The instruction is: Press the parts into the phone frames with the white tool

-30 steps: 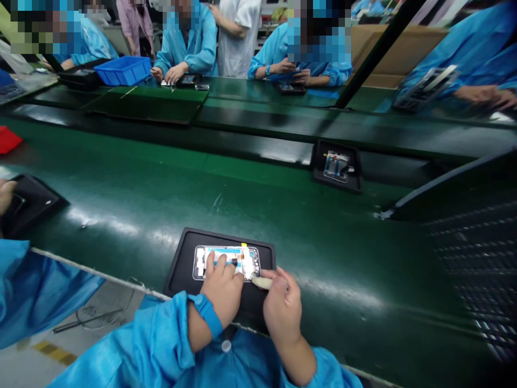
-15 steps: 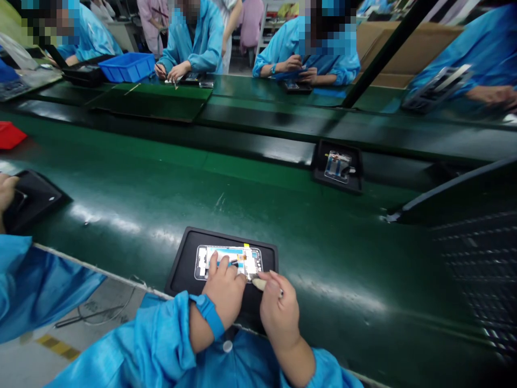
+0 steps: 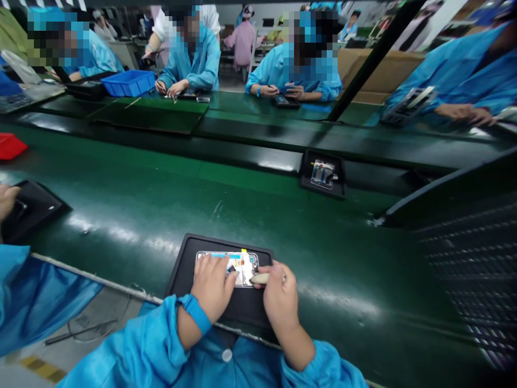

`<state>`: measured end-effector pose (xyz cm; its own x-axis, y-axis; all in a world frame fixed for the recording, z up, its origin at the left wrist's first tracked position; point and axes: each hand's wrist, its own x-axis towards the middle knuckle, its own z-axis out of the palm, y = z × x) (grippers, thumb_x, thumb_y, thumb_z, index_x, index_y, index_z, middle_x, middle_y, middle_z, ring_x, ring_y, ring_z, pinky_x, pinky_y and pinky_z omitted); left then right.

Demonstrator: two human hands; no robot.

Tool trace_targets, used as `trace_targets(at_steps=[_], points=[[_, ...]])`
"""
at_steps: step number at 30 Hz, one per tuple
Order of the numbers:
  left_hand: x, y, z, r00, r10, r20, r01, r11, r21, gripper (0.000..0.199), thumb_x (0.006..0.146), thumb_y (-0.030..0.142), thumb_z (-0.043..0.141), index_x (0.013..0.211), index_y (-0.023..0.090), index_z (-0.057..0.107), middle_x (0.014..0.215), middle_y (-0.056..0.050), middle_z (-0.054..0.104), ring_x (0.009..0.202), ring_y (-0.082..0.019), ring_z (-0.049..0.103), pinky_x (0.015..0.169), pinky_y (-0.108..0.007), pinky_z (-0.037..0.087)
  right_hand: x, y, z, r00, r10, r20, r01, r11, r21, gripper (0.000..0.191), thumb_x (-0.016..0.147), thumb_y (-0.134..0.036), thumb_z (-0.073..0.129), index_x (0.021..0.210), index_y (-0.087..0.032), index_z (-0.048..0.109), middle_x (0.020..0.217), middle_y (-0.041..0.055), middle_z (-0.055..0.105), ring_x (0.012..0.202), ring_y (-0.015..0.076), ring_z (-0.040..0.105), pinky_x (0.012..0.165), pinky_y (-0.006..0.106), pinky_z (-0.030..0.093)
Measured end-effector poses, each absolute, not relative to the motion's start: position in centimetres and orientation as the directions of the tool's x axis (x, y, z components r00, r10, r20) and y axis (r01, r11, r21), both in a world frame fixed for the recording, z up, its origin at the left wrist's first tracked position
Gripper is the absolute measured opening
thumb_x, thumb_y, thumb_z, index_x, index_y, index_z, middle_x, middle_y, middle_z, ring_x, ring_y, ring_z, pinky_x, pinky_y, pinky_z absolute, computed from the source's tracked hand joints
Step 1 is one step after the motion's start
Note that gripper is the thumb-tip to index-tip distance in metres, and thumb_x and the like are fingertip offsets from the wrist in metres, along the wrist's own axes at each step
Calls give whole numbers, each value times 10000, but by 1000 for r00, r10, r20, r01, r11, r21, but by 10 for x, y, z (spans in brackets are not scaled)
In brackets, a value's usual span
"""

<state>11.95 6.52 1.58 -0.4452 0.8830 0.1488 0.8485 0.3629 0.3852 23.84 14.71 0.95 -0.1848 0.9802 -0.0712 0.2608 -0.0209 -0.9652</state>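
Left hand (image 3: 213, 288), fingers slightly spread, partly hides the rectangular silver-white phone assembly (image 3: 247, 274); any markings illegible. Right hand (image 3: 280, 296): fingers pinch a cream tapered tool (image 3: 261, 278).

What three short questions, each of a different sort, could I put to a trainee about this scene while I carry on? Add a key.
1. Multiple choice: what does the right hand hold?
A) A blue bin
B) A pale, slender tool
C) A cardboard box

2. True or false: the left hand lies over the phone-like device, which is in the near black tray.

3. Fill in the colour: the wristband on the person's left wrist is ____.

Key: 1. B; 2. True; 3. Blue.
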Motion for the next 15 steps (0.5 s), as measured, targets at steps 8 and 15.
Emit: trace_targets(at_steps=[8, 15], points=[[104, 67, 28, -590, 803, -80, 509, 447, 736, 223, 812, 253, 430, 689, 189, 605, 786, -21, 626, 892, -215, 534, 992, -489, 221, 235, 143, 13, -180, 982, -57, 248, -11, -969, 469, 797, -591, 378, 935, -153, 475, 738, 81, 636, 559, 189, 606, 523, 309, 498], [71, 42, 18, -806, 536, -252, -61, 347, 936, 258, 690, 410, 568, 717, 155, 595, 659, -14, 606, 666, -165, 558, 637, -260, 423, 236, 145, 8, -190, 976, -105, 286, -48, -957, 463, 796, -571, 369, 965, -154, 482, 789, 87, 644, 544, 182, 599, 573, 331, 495]])
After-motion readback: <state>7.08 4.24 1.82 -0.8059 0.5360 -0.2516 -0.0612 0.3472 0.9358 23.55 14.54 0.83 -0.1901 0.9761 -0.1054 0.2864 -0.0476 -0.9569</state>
